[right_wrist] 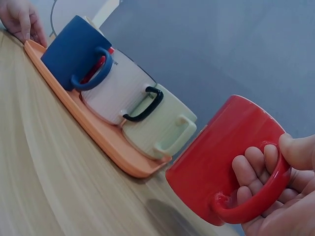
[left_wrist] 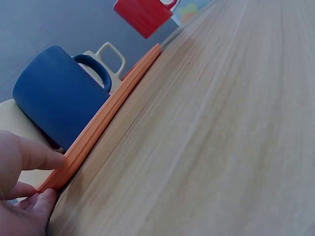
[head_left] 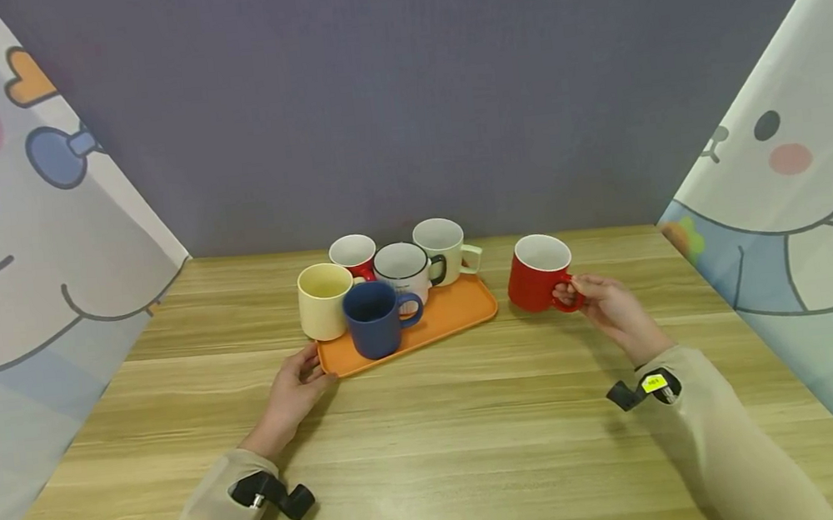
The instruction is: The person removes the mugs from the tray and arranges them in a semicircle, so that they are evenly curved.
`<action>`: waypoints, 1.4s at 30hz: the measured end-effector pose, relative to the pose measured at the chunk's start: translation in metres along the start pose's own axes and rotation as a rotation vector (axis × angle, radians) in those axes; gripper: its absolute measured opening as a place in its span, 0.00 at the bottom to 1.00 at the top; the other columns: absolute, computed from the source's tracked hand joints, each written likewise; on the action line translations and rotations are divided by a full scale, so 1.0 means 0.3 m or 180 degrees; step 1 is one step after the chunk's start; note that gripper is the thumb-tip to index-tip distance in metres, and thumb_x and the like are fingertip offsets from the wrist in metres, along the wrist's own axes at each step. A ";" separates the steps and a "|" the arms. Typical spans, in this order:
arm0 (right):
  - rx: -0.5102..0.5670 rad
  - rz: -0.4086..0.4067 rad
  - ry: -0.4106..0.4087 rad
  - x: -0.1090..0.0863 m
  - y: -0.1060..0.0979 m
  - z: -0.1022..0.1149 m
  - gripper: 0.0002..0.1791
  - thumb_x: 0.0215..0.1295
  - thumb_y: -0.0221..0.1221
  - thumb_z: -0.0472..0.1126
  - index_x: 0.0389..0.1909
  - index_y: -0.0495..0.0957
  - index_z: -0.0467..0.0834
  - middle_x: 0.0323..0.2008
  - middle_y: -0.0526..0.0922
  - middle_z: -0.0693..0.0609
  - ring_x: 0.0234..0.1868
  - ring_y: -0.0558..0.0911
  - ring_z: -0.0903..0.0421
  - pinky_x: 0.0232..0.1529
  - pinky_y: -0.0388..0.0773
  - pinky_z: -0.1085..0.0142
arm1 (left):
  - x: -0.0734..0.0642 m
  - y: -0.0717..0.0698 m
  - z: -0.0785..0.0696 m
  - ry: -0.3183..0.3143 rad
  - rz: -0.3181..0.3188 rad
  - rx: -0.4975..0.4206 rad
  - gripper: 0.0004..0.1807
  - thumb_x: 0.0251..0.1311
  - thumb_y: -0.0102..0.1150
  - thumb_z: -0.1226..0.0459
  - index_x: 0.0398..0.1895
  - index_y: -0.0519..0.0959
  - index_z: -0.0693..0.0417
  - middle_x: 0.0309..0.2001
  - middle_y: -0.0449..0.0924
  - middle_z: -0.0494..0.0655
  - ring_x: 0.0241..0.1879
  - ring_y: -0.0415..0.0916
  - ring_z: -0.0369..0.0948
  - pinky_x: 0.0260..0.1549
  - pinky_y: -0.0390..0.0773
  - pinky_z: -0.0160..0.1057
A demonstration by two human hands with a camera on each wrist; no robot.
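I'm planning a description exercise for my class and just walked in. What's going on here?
A person's right grip holds a red mug by its handle, apparently just above the table, right of an orange tray. The left grip pinches that tray at its left end. A blue mug, a dark-rimmed white mug and a pale green mug stand on it. A yellow mug and a second red mug are grouped with them, their footing partly hidden.

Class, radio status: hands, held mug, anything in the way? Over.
Left hand gripping orange tray at one end. Right hand holding red mug by handle, raised. Possible obstruction: five mugs on tray.
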State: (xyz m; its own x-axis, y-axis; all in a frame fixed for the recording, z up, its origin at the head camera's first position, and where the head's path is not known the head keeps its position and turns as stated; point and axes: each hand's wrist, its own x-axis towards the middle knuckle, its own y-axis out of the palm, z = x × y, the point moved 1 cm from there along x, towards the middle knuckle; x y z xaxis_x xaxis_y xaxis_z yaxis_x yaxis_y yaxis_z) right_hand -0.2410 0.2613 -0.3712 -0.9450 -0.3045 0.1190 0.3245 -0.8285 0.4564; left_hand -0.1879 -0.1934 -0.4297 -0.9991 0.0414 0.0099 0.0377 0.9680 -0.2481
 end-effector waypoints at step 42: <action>-0.0237 0.0150 0.0375 0.006 -0.059 -0.081 0.18 0.71 0.36 0.30 0.29 0.75 0.38 0.33 0.83 0.49 0.40 0.81 0.57 0.45 0.73 0.71 | 0.006 0.007 0.011 0.0056 -0.0055 -0.0007 0.35 0.53 0.55 0.79 0.65 0.55 0.73 0.58 0.63 0.70 0.57 0.64 0.57 0.48 0.73 0.28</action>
State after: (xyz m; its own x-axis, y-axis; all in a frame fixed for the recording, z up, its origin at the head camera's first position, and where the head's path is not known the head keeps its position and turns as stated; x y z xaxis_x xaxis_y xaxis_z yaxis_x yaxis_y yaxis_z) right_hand -0.2473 0.2640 -0.4006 -0.9189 -0.3932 0.0324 0.3745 -0.8432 0.3856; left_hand -0.1898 -0.1921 -0.4333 -0.9991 0.0292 0.0313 0.0206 0.9692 -0.2456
